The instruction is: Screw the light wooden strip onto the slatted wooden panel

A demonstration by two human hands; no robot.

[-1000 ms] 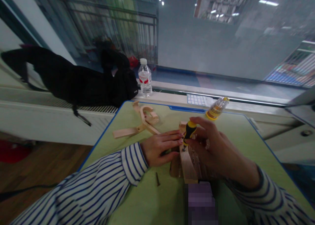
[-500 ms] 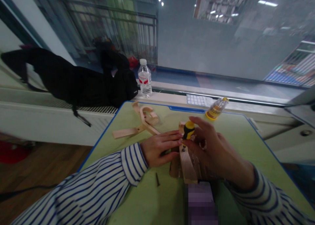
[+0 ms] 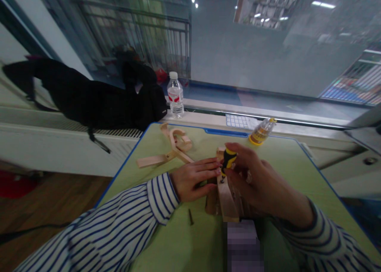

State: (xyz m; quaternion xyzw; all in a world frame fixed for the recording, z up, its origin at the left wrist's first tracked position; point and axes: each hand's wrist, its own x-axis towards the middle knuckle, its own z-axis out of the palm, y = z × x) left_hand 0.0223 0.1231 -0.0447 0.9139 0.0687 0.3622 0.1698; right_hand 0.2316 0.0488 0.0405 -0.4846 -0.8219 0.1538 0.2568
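Observation:
My right hand (image 3: 256,181) is closed round a short yellow and black screwdriver (image 3: 228,158), held upright with its tip down on a light wooden piece (image 3: 226,200). My left hand (image 3: 195,179) lies with fingers stretched out and pressed on the left side of that wooden piece, fingertips touching the screwdriver's shaft. The wooden piece stands on the green desk (image 3: 178,240). A loose dark screw (image 3: 190,216) lies on the desk just below my left hand.
Curved wooden parts (image 3: 172,149) lie at the desk's far left. A small bottle with a yellow cap (image 3: 262,132) lies at the far edge. A water bottle (image 3: 175,94) and a black bag (image 3: 98,101) rest on the sill behind. A blurred patch (image 3: 244,244) covers the near edge.
My right hand's fingers have shifted round the screwdriver handle, which has tilted slightly. My left hand and the wooden piece have stayed in place.

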